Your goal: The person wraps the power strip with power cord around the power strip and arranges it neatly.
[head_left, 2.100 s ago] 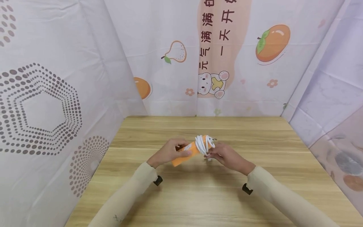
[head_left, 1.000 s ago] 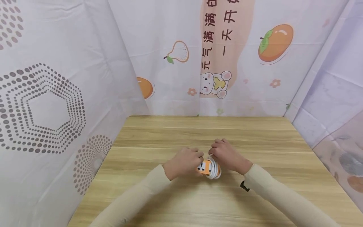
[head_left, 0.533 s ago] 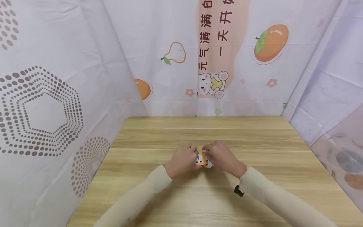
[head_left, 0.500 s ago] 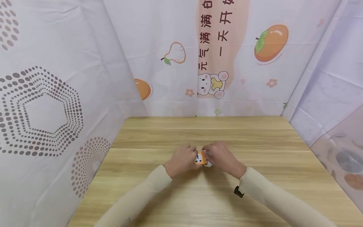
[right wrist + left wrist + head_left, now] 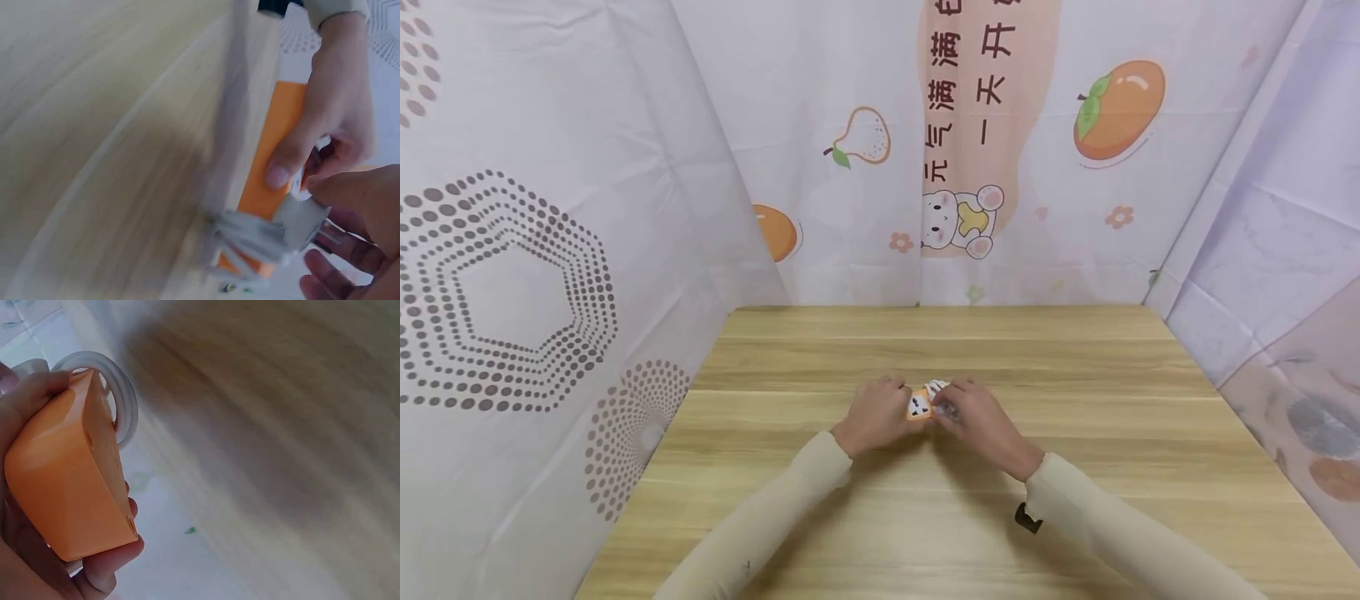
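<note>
An orange power strip point(image 5: 917, 407) with a white socket face is held over the table by my left hand point(image 5: 877, 414), whose fingers and thumb wrap its body. The left wrist view shows the smooth orange casing of the strip point(image 5: 69, 475) and a loop of white cord point(image 5: 128, 406) beyond it. In the right wrist view, coils of the cord point(image 5: 250, 237) go round the strip's far end. Close by, my right hand point(image 5: 988, 427) pinches the white plug point(image 5: 300, 220), its metal prongs pointing toward the fingers. The right hand hides part of the coils in the head view.
A wood-grain table point(image 5: 910, 533) lies under both hands. Patterned cloth hangs behind it point(image 5: 820, 250) and along the left and right sides. A black strap piece point(image 5: 1028, 518) shows at the right wrist.
The power strip has turned from lying slantwise, coils in full view, to showing its socket face. My left hand has shifted right and both hands are closer together, with the right now over the coils.
</note>
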Demonstrator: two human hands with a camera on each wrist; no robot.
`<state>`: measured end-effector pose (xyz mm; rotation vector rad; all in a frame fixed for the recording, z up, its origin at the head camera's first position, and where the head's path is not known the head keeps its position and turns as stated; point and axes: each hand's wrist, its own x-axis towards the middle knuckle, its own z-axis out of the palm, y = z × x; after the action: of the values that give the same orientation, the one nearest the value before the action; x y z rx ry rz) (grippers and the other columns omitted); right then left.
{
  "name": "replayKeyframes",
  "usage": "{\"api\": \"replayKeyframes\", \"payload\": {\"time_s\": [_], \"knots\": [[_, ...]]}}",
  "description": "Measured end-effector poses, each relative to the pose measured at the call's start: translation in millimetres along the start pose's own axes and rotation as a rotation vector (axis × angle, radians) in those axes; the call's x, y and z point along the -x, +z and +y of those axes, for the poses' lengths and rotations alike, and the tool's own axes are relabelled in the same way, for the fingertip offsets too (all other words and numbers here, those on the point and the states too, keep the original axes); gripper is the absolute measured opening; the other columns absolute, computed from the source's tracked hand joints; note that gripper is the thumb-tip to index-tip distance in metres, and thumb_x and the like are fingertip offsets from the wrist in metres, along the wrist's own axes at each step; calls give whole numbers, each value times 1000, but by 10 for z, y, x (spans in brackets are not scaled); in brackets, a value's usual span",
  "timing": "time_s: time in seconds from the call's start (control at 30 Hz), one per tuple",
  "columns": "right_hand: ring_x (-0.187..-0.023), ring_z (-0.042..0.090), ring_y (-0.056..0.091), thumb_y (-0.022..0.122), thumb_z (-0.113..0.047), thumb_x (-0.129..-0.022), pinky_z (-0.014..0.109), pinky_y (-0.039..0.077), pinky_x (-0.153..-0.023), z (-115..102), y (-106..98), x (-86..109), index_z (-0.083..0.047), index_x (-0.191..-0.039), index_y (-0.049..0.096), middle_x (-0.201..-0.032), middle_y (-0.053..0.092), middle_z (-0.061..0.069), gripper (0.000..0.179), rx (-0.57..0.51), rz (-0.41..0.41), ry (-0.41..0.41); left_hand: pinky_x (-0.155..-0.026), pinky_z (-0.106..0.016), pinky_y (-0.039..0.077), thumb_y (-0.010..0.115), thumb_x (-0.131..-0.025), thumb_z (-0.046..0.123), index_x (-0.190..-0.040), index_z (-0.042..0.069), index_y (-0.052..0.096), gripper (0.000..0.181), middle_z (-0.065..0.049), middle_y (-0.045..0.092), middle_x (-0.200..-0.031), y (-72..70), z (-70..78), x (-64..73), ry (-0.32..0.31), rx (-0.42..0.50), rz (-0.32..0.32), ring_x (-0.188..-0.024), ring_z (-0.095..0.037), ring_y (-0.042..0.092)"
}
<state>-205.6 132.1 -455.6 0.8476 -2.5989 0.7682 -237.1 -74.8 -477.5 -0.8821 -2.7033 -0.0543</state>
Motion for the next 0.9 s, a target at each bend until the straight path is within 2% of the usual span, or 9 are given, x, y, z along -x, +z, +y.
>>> {"api": "replayKeyframes", "payload": {"time_s": [0.17,0.27,0.33,0.4,0.57,0.7,0.9], "knots": [[-95,23,65,86,-14,-86,43,54,-83,132,54,-23,-10,-97,75,-101,73,5,16,-48,-35,72,-51,-30,45,72,-84,70,-82,11,70,58,1,60,-82,56,-83,-20,-17,67,-17,-67,-14,53],[-93,20,65,84,-17,-87,42,54,-82,182,54,-33,-12,-100,76,-102,73,3,16,-110,-53,81,-58,-31,49,72,-84,70,-105,10,73,64,-2,66,-93,61,-135,-43,-14,102,-20,-78,-16,59],[-91,16,64,84,-20,-88,39,53,-80,202,51,-34,-13,-102,76,-102,72,0,17,-146,-59,66,-63,-31,51,70,-84,71,-124,11,70,72,-3,67,-101,61,-171,-58,-3,103,-29,-87,-17,61],[-92,15,62,83,-22,-89,38,52,-81,209,59,-26,-14,-105,76,-103,70,-3,19,-165,-68,55,-67,-31,50,66,-86,73,-136,12,64,79,-4,67,-107,69,-201,-63,18,91,-40,-92,-17,61],[-100,20,58,85,-27,-87,39,50,-84,175,127,-2,-15,-108,75,-106,65,0,26,-109,-81,-10,-62,-27,41,67,-87,71,-124,12,70,69,-1,59,-96,117,-253,-19,70,97,-35,-84,-15,51],[-101,23,57,88,-30,-84,43,47,-87,136,166,3,-15,-109,75,-107,63,2,31,-48,-71,-71,-62,-24,38,69,-87,69,-123,11,70,69,1,55,-96,151,-275,14,73,134,-68,-83,-13,45],[-102,23,55,91,-36,-79,44,46,-87,110,142,20,-17,-114,75,-112,59,2,43,-34,-82,-56,-67,-25,40,73,-84,67,-127,11,68,70,1,55,-101,147,-321,29,78,171,-95,-87,-13,46]]}}
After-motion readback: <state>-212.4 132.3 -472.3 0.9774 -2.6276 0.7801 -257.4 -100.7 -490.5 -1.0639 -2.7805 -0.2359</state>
